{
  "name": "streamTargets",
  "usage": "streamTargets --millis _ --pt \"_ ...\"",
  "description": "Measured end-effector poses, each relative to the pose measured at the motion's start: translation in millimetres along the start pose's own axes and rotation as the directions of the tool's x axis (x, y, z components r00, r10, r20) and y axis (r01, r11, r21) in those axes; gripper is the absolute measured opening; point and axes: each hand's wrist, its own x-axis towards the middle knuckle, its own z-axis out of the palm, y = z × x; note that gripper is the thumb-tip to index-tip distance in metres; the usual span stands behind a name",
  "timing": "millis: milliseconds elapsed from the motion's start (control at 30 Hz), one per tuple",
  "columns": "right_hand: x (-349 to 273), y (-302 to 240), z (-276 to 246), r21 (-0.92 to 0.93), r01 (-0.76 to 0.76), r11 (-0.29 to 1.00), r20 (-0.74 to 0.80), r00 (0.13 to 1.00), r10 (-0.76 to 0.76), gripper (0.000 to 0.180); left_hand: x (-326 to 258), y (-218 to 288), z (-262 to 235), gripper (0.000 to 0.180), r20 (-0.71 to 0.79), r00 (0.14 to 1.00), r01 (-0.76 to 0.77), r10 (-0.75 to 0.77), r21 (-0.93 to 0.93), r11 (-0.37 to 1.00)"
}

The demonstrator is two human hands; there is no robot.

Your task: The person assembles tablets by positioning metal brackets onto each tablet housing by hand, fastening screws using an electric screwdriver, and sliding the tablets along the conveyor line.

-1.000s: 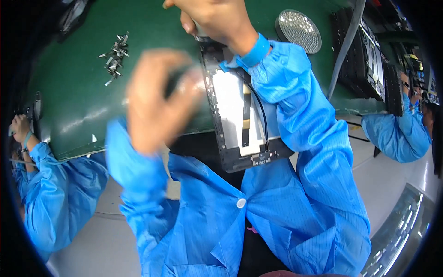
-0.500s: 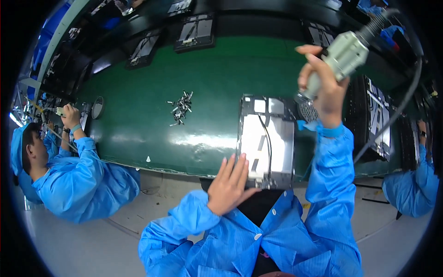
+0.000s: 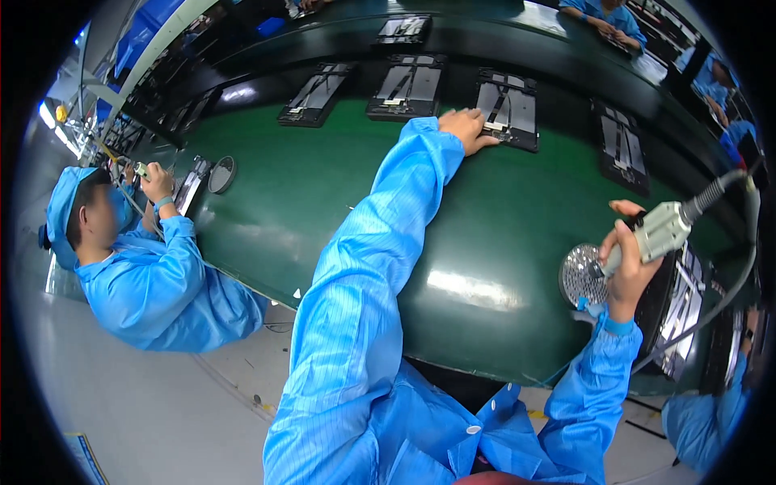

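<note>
My left hand point(image 3: 467, 131) reaches across the green table. Its fingers and thumb are closed on the near left corner of a flat panel unit point(image 3: 517, 111) with a dark frame, a light grey back and black cable. In my right hand point(image 3: 629, 271) is a pale grey-green electric screwdriver point(image 3: 664, 233). The driver's tip end points down and left, close to a round dish point(image 3: 566, 279) full of small shiny pieces, possibly screws. A blue wristband circles my right wrist. The small dark parts seen earlier are hidden behind my left sleeve.
Similar panel units point(image 3: 404, 87) lie along the far side, with another unit point(image 3: 624, 149) farther right. More units point(image 3: 683, 315) sit beyond my right hand, crossed by the driver's cable point(image 3: 727, 295). A co-worker point(image 3: 145, 259) in blue works at the left; others sit across and at right.
The panel unit went from in front of me to the far row, with my left hand following it. My right hand still holds the electric screwdriver, now lower in view. The view has shifted.
</note>
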Motion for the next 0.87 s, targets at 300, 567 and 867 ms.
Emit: streamTargets --millis 300,567,867 --pt "2.1 5.1 -11.4 -0.075 -0.014 0.997 -0.009 1.000 0.013 0.022 -37.4 -177.7 -85.6 0.123 0.078 0.447 0.889 -0.891 0.077 0.452" --pt "-9.1 20.6 -13.8 0.012 -0.058 0.998 -0.013 0.998 0.058 0.024 -25.1 -214.5 -28.0 0.085 0.666 0.479 0.856 -0.572 -0.499 0.136" --pt "-7.8 26.7 -13.0 0.065 -0.054 0.996 0.012 0.999 0.053 0.030 1.4 -160.2 -22.9 0.074 -0.118 0.811 0.347 -0.573 -0.693 0.633"
